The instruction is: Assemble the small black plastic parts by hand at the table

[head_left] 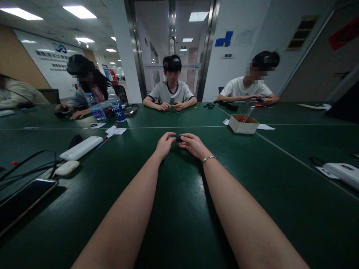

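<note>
Both my arms stretch forward over the dark green table. A small black object sits between my fingertips; it is too small for me to tell its kind. My left hand pinches its left end between thumb and fingers. From the other side my right hand, with a silver bracelet on the wrist, is closed on its right end. The fingers hide part of the object, which is held at or just above the tabletop.
An open cardboard box stands ahead to the right. Two bottles, one a blue-labelled bottle, stand ahead left. A phone, cables and a white power bank lie at left; a white device at right. Several people sit opposite.
</note>
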Available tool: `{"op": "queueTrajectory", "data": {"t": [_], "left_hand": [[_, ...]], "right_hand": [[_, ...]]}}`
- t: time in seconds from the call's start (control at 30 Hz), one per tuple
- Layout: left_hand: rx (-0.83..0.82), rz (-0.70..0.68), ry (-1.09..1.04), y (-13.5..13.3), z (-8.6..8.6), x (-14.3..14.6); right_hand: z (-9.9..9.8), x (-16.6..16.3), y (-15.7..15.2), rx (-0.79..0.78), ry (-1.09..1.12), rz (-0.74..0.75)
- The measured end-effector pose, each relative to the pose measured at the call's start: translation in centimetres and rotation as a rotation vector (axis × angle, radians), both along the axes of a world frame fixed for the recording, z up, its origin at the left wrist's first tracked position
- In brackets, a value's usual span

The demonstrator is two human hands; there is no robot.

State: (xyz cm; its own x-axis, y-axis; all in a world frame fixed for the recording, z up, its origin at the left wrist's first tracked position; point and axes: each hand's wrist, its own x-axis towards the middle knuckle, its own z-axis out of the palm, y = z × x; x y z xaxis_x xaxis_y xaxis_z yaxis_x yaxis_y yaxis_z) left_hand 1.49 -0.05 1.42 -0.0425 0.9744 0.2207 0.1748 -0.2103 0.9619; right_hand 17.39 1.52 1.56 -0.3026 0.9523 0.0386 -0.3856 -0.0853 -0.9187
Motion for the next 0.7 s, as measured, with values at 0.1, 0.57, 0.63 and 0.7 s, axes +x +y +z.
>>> {"op": "queueTrajectory", "data": {"t": [0.1,0.57,0.63,0.7], "left_hand": [[-0.001,0.000,-0.011,0.09,0.02,0.02],[-0.020,-0.021,-0.011,-0.11,0.18,0.05],[-0.009,-0.012,0.000,-0.18,0.20,0.07],[-0.007,-0.005,0.009,-0.27,0.23,0.11]], "right_hand": [[0.01,0.03,-0.02,-0.002,-0.001,0.006],[0.36,-0.04,-0.33,-0.003,-0.005,0.003],[0.37,-0.03,-0.36,-0.001,0.002,0.003],[0.38,-0.04,-0.38,-0.003,0.003,0.002]]}}
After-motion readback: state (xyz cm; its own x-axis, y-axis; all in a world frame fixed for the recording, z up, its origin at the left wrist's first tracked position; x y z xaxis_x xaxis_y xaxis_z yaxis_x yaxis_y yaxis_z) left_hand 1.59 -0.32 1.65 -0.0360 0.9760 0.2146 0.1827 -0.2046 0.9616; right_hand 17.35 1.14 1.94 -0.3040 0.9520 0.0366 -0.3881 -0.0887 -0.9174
